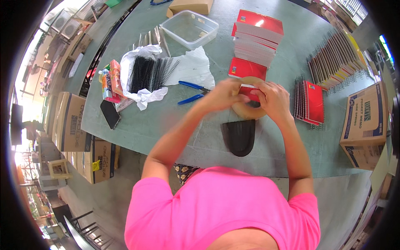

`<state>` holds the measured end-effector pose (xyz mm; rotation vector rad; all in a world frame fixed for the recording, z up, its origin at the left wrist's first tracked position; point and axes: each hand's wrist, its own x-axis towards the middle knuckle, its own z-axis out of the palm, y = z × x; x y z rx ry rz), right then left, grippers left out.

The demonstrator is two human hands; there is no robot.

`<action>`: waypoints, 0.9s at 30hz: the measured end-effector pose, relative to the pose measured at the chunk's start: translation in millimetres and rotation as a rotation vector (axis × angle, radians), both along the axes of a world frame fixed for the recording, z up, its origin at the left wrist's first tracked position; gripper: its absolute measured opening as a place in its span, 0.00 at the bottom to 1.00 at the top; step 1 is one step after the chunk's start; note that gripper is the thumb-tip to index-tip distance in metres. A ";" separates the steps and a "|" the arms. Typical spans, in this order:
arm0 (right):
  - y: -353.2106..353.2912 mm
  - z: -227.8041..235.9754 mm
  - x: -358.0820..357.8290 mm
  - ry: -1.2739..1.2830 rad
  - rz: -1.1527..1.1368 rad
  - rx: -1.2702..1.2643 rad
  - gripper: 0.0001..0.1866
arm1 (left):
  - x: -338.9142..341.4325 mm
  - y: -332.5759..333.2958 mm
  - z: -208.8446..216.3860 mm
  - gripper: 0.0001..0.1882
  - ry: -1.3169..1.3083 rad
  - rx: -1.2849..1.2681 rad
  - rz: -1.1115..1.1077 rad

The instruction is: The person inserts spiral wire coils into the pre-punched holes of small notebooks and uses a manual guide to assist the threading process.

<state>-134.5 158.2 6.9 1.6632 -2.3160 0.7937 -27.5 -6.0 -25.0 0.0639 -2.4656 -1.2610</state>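
Red booklet is over a tan ring-shaped roll, its left edge gripped by the left hand, its right by the right hand. Blue-handled pliers lie left; stacked red booklets stand on the far side.

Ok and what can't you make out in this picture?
All in the head view:
Red pad: mostly hidden by the left hand and right hand.
Left hand: fingers blurred, so their exact grip is unclear.
Tan ring: partly covered by the hands.
Blue-handled pliers: tips hidden behind the left hand.
Cardboard box: cut off by the upper edge.
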 end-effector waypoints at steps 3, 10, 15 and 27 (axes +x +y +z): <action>-1.5 7.7 0.3 -0.084 -0.059 0.035 0.06 | 14.1 -75.6 -3.6 0.13 -0.092 0.111 0.258; -23.1 6.4 0.2 -0.071 0.007 -0.036 0.07 | 74.2 -197.5 -85.1 0.15 -0.368 -0.732 0.794; -15.3 14.3 -6.5 -0.140 -0.049 -0.036 0.07 | 62.9 -169.7 -8.7 0.14 -0.280 -0.386 0.865; -25.2 11.9 -13.1 -0.370 -0.064 0.016 0.12 | 40.7 -31.8 41.5 0.15 -0.214 -0.036 0.262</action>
